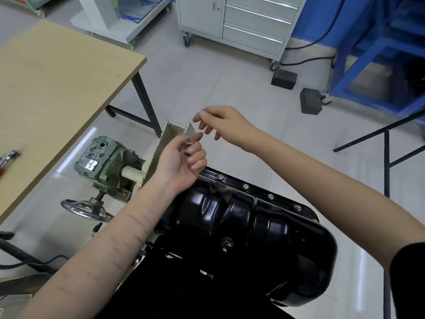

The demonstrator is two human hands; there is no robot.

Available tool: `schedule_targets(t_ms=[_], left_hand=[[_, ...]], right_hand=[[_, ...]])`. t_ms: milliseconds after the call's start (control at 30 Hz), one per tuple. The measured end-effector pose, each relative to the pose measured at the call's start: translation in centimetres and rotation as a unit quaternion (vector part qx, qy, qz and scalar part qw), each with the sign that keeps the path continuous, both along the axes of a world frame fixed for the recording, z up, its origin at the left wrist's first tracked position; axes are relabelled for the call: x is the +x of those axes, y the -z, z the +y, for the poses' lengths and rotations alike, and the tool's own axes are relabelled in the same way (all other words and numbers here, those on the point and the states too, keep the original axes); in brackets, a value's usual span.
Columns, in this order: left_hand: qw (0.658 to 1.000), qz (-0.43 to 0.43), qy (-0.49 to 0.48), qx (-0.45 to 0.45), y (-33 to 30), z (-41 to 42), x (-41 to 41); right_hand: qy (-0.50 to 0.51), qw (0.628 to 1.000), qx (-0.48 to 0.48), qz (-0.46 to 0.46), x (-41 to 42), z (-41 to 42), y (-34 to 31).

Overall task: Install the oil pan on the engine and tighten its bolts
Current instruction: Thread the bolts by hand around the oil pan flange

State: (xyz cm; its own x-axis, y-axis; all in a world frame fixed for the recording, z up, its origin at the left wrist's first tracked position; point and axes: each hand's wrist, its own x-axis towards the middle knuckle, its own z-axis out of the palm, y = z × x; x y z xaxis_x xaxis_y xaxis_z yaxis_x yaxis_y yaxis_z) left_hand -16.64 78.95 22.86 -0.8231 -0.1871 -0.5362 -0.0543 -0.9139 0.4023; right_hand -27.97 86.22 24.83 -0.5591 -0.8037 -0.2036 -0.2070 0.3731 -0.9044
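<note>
Oil pan (241, 217) seated upside-up on the engine, black, glossy, ribbed, drain plug (226, 245) showing on its side. Far flange carries a row of bolts (245, 186) already in their holes; how tight, cannot tell. Left hand (184, 157) raised over the pan's far end, fingers curled round small silvery bolts, at least one visible between thumb and forefinger. Right hand (220, 122) just beyond it, fingers loosely spread, apparently empty, seemingly reaching to take a bolt. Risks: a bolt slipping during the hand-to-hand transfer and dropping to the floor or into the stand (161, 143) below, caused by a loose pinch on a small part. Cross-threading likely if a bolt starts tilted. Uneven seating of the flange possible if one side gets tightened fully before the rest are started. Green gearbox (103, 162) and handwheel (87, 209) sit left of the pan; tabletop (57, 88) further left holds a tool (8, 157) at its edge.
</note>
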Motion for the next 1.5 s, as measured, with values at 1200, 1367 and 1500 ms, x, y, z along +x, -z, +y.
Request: schedule_targets(t_ms=[1200, 1367, 1500], left_hand=[[0.978, -0.161, -0.127, -0.041, 1.0, -2.7, 2.3], [0.971, -0.173, -0.159, -0.045, 1.3, -2.6, 2.2], [0.958, -0.171, -0.216, -0.083, 1.4, -1.9, 1.7]], right_hand=[[-0.349, 0.812, 0.226, 0.41, 1.0, -1.4, 6.6], [-0.368, 0.78, 0.223, 0.456, 1.2, -1.9, 7.2], [-0.403, 0.731, 0.219, 0.504, 2.0, -2.4, 7.3]])
